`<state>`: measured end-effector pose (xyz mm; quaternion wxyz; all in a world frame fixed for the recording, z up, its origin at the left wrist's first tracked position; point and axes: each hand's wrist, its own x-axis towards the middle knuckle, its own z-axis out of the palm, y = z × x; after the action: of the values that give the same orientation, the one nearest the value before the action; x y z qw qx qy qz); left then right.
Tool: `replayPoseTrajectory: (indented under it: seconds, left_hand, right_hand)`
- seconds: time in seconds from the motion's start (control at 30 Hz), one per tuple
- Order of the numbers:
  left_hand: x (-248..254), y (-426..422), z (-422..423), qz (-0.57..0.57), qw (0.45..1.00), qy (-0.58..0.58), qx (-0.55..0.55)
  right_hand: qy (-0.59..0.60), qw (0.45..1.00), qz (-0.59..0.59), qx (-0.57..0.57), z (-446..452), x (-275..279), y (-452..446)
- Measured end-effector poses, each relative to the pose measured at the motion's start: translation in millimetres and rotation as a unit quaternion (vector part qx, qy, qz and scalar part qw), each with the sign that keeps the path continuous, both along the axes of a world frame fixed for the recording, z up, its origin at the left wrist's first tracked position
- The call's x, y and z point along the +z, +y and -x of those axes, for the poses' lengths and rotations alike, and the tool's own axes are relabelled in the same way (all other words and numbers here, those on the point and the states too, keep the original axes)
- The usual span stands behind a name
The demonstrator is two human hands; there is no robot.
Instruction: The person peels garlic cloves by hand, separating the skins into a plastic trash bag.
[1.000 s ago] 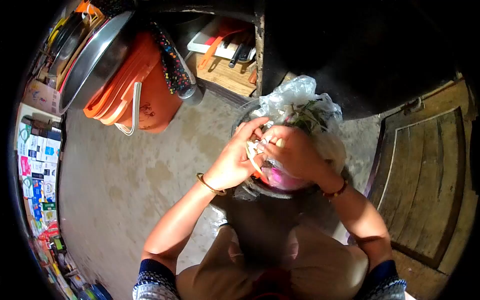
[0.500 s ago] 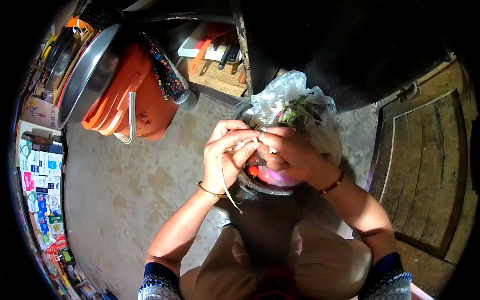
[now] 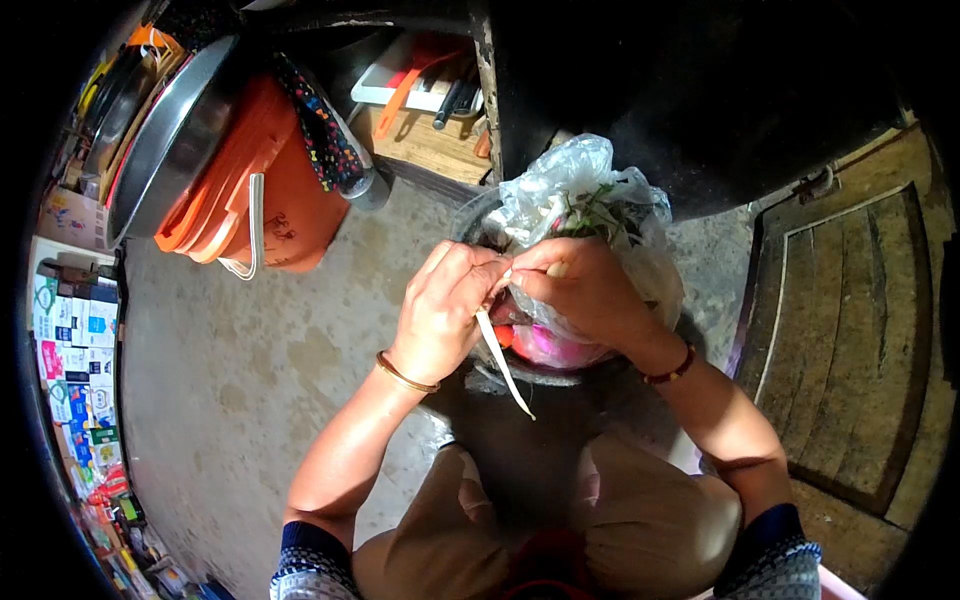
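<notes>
A long, thin, pale strip like a bean or stem (image 3: 510, 372) hangs down from my left hand (image 3: 445, 305), whose fingers are closed round its upper part. My right hand (image 3: 590, 295) pinches a small pale piece close to the left fingertips, and the two hands meet over a round bowl (image 3: 560, 378). In the bowl lies a clear plastic bag (image 3: 570, 165) with green leaves (image 3: 600, 215) at its top. Something bright pink (image 3: 556, 346) and something orange-red (image 3: 503, 335) show below my hands. The fingers hide part of the bowl.
Stacked orange buckets (image 3: 300, 215) and a metal basin (image 3: 170, 140) stand at the upper left. A white tray (image 3: 400, 75) with utensils sits on a wooden shelf (image 3: 435, 145). On the right is a wooden door panel (image 3: 850, 340). Concrete floor (image 3: 250, 370) lies left of the bowl.
The pale strip hangs further right and lower from my left hand than half a second ago. My left hand has turned, with its back more toward the camera. The right hand stays close to it.
</notes>
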<state>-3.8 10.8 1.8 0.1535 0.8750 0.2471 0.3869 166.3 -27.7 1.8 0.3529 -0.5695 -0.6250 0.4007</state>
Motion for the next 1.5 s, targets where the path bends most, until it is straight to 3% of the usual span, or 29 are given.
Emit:
replayPoseTrajectory:
  seconds: [0.17,0.3,0.4,0.47,0.5,0.57,0.6,0.63,0.7,0.8,0.83,0.87,0.93,0.97,1.03,1.1,1.23,1.33,1.5]
  left_hand:
    - [-3,1,-1,-0.015,1.0,0.006,-0.011]
    - [-6,-3,-5,-0.007,1.0,-0.001,-0.005]
    - [-7,-3,-5,0.022,1.0,-0.02,-0.006]
    - [-10,-2,-6,0.141,0.988,-0.069,0.001]
    - [-8,-3,-6,0.142,0.987,-0.07,0.001]
    - [-1,-5,-6,0.354,0.928,-0.116,0.01]
    - [0,-5,-3,0.429,0.892,-0.138,-0.02]
    - [-5,-7,-4,0.43,0.892,-0.137,-0.02]
    - [-21,-9,-6,0.621,0.693,-0.355,-0.092]
    - [-24,-7,-5,0.622,0.678,-0.375,-0.116]
    - [-22,-6,-5,0.624,0.671,-0.383,-0.116]
    - [-20,-6,-4,0.624,0.671,-0.384,-0.115]
    - [-18,-6,-4,0.601,0.738,-0.301,-0.051]
    - [-17,-5,-4,0.602,0.738,-0.301,-0.052]
    - [-9,-4,-3,0.44,0.885,-0.15,-0.014]
    - [0,-8,-6,0.441,0.885,-0.149,0.001]
    - [-3,-11,-8,0.339,0.932,-0.12,0.037]
    - [-5,-10,-10,0.201,0.975,-0.073,0.056]
    - [-12,-6,-6,0.099,0.992,-0.061,0.042]
  right_hand:
    - [0.091,0.994,-0.057,0.003,-4,-19,0]
    - [0.013,0.997,-0.074,-0.022,-1,-15,-3]
    - [0.022,0.996,-0.079,-0.023,-4,-19,-1]
    - [0.059,0.989,-0.133,0.013,-6,-22,2]
    - [0.058,0.989,-0.133,0.013,-5,-16,-1]
    - [0.212,0.974,0.06,-0.051,0,0,-8]
    - [0.212,0.974,0.06,-0.051,1,-3,-7]
    - [0.233,0.97,0.055,-0.042,1,-7,-7]
    - [0.254,0.965,0.05,-0.031,3,-7,-6]
    - [0.241,0.963,0.089,-0.081,1,-8,-6]
    - [0.211,0.976,0.029,-0.05,-3,-17,-5]
    - [0.195,0.98,0.0,-0.033,-4,-19,-4]
    - [0.128,0.989,-0.064,-0.034,-4,-18,-1]
    - [0.077,0.991,-0.097,-0.051,-2,-14,0]
    - [0.057,0.994,-0.07,-0.063,3,1,-2]
    - [0.037,0.996,-0.044,-0.075,3,6,-3]
    - [0.01,0.994,-0.094,-0.055,3,6,-1]
    - [-0.011,0.993,-0.108,-0.052,2,2,-2]
    - [-0.031,0.995,-0.082,-0.038,1,0,-1]
